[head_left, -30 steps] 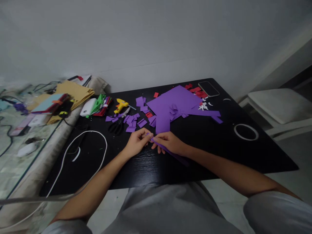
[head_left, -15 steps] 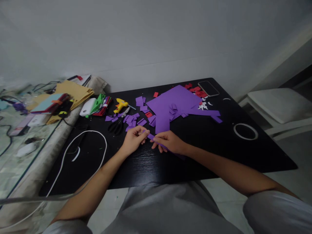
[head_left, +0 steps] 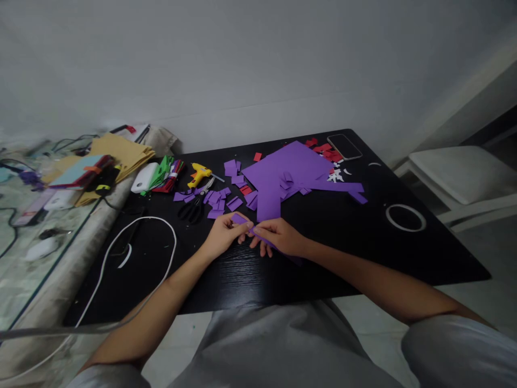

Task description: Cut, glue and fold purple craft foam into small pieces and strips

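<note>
A narrow purple paper strip (head_left: 239, 219) runs between my two hands above the front part of the black table (head_left: 323, 258). My left hand (head_left: 224, 233) pinches it near one end, with a short length showing over the fingers. Close beside it, my right hand (head_left: 280, 236) grips the strip between thumb and fingers, and the rest trails beneath that hand. Just beyond my hands lies a large purple paper sheet (head_left: 291, 161) with a wide purple strip (head_left: 269, 205) over it. Small cut purple pieces (head_left: 218, 199) are scattered to the left of these.
Black-handled scissors (head_left: 196, 207) and a yellow glue gun (head_left: 199, 175) lie left of the paper. A white cable (head_left: 175, 242) loops over the table's left side. At the right are a phone (head_left: 344, 146), red scraps (head_left: 331, 153), and a white ring (head_left: 406, 217).
My left hand has shifted along the strip toward my right hand, so the fingertips now nearly meet. More of the strip's end shows above my left fingers.
</note>
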Action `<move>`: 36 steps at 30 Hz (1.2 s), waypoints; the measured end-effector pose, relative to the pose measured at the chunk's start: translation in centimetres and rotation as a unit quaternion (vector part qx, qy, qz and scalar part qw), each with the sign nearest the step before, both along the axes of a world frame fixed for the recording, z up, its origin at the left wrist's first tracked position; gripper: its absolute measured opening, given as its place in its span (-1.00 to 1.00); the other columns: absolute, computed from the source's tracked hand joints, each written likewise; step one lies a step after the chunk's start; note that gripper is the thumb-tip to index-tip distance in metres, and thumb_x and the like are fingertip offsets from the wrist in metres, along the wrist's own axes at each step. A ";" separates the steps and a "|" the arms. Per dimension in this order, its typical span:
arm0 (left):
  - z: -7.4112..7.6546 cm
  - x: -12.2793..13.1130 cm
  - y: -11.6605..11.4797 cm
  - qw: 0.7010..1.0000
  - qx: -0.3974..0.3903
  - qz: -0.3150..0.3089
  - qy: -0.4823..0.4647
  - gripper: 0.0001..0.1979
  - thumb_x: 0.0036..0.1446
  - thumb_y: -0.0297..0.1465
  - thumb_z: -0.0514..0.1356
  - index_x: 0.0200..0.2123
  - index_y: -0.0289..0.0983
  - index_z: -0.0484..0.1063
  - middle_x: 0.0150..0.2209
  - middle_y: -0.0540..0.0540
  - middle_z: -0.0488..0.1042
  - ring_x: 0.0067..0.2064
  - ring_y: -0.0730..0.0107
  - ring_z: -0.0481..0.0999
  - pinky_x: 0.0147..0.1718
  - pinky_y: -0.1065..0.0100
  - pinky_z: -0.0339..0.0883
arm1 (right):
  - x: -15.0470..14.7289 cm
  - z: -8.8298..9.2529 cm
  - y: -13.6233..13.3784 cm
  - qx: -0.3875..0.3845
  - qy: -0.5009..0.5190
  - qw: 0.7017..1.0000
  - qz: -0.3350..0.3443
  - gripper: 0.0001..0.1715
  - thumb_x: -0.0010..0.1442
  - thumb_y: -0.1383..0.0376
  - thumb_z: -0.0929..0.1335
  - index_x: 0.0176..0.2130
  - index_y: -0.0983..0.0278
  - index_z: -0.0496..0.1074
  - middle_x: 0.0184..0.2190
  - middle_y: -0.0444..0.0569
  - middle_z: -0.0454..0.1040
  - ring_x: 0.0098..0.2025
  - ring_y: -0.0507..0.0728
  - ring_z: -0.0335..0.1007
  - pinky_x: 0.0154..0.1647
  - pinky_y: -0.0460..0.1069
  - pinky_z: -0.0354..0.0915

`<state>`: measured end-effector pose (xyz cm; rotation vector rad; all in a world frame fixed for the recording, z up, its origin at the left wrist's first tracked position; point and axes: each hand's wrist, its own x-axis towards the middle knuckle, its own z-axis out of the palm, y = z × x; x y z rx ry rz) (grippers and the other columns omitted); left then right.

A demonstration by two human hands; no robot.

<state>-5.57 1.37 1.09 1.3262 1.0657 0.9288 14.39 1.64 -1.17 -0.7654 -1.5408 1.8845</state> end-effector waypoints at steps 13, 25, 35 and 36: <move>0.5 0.2 -0.1 1.000 0.019 0.002 0.014 -0.66 0.03 -0.16 0.40 -0.44 -0.34 0.50 -0.54 -0.05 0.52 -0.62 0.54 0.37 -0.63 0.47 0.29 | -0.1 0.2 -0.1 0.005 0.002 1.000 0.005 -0.51 0.29 -0.02 0.36 -0.18 0.38 0.52 -0.37 0.04 0.60 -0.59 0.00 0.45 -0.68 -0.15 0.31; -0.2 0.0 -0.2 0.999 0.029 -0.007 0.016 -0.71 0.05 -0.22 0.40 -0.38 -0.33 0.49 -0.56 -0.01 0.50 -0.61 0.55 0.37 -0.60 0.48 0.28 | -0.1 0.5 -0.2 -0.008 0.008 1.000 0.000 -0.49 0.26 -0.03 0.37 -0.23 0.39 0.53 -0.37 0.06 0.60 -0.61 0.00 0.44 -0.72 -0.16 0.27; 0.0 0.2 -0.2 0.999 0.032 0.009 0.026 -0.69 0.03 -0.18 0.41 -0.41 -0.32 0.50 -0.61 0.01 0.46 -0.63 0.53 0.37 -0.62 0.47 0.28 | 0.1 0.6 -0.1 -0.005 0.002 1.000 0.003 -0.51 0.26 -0.02 0.37 -0.23 0.39 0.53 -0.35 0.06 0.61 -0.60 -0.01 0.43 -0.71 -0.16 0.29; 0.0 0.1 -0.2 0.999 0.034 0.013 0.024 -0.70 0.03 -0.19 0.41 -0.41 -0.32 0.50 -0.61 0.01 0.45 -0.63 0.53 0.37 -0.63 0.48 0.27 | 0.1 0.6 -0.1 -0.012 0.004 1.000 0.005 -0.51 0.26 -0.02 0.37 -0.23 0.39 0.53 -0.34 0.07 0.61 -0.60 0.00 0.44 -0.70 -0.15 0.31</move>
